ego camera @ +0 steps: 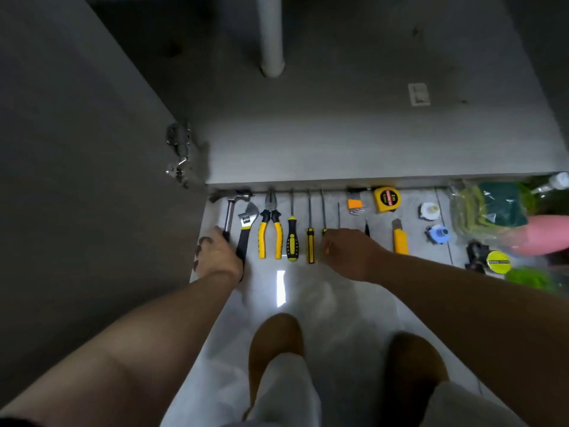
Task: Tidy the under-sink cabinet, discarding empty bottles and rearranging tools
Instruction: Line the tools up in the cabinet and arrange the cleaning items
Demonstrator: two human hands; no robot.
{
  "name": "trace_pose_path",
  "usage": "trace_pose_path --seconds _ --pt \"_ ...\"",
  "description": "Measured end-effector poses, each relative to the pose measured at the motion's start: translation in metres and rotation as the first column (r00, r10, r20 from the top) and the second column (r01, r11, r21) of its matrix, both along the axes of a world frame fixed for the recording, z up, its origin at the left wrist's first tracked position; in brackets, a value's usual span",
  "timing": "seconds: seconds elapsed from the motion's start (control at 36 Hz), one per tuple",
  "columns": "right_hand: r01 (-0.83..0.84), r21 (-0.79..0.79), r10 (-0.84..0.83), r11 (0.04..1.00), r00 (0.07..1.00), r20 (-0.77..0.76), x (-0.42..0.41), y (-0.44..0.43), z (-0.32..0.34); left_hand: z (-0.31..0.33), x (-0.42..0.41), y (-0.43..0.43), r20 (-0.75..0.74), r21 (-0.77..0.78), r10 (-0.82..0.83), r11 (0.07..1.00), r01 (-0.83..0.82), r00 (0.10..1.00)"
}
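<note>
Tools lie in a row on the pale floor before the open cabinet [369, 143]: hammer [229, 208], adjustable wrench [246, 223], yellow pliers [270, 229], a black-and-yellow screwdriver [292, 238] and a yellow screwdriver [311, 245]. My left hand [217, 257] is curled round the hammer's handle, beside the wrench handle. My right hand [351, 254] covers the handle of a third screwdriver [323, 211], fingers curled on it; a thin tool [338, 214] runs under the same hand. Further right are hex keys [355, 206], a tape measure [387, 199] and a utility knife [400, 238].
The cabinet door [77, 149] stands open at left on its hinge [180, 152]. A white drain pipe [271, 35] comes down at the back. At right: a bag of sponges [492, 208], a pink object [545, 235], white [429, 209] and blue [438, 234] caps, and a clear bottle [554, 181].
</note>
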State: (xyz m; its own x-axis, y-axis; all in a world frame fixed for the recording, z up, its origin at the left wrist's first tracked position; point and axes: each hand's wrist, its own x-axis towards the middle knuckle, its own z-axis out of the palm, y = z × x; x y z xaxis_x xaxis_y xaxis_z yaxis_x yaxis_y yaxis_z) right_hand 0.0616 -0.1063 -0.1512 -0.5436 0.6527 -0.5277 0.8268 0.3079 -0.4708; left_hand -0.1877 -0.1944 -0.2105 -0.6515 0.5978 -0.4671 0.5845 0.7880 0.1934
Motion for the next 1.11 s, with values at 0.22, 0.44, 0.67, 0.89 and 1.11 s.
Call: trace_pose_path --seconds 0.22,0.44,0.67,0.89,1.11 --pt "0.150 -0.176 -0.169 0.973 0.981 -0.093 -0.028 -0.025 -0.025 -0.015 -0.007 0.000 0.077 -0.024 0.138 0.990 -0.136 0.987" --pt "0.195 -0.281 -0.226 0.939 0.971 -0.081 -0.044 -0.036 -0.027 -0.006 -0.006 -0.002 0.186 0.030 0.297 0.951 -0.308 0.936" --pt "0.159 -0.290 -0.178 0.944 0.983 -0.040 -0.065 -0.040 -0.015 0.017 0.008 -0.036 0.522 0.176 0.363 0.840 -0.513 0.772" --pt "0.343 -0.571 -0.493 0.746 0.860 -0.127 -0.084 -0.049 -0.006 0.045 0.024 -0.043 0.805 0.215 0.165 0.814 -0.540 0.569" --pt "0.543 -0.510 -0.723 0.667 0.639 -0.265 -0.084 -0.036 0.005 0.052 0.052 -0.025 0.915 0.201 0.015 0.849 -0.488 0.404"
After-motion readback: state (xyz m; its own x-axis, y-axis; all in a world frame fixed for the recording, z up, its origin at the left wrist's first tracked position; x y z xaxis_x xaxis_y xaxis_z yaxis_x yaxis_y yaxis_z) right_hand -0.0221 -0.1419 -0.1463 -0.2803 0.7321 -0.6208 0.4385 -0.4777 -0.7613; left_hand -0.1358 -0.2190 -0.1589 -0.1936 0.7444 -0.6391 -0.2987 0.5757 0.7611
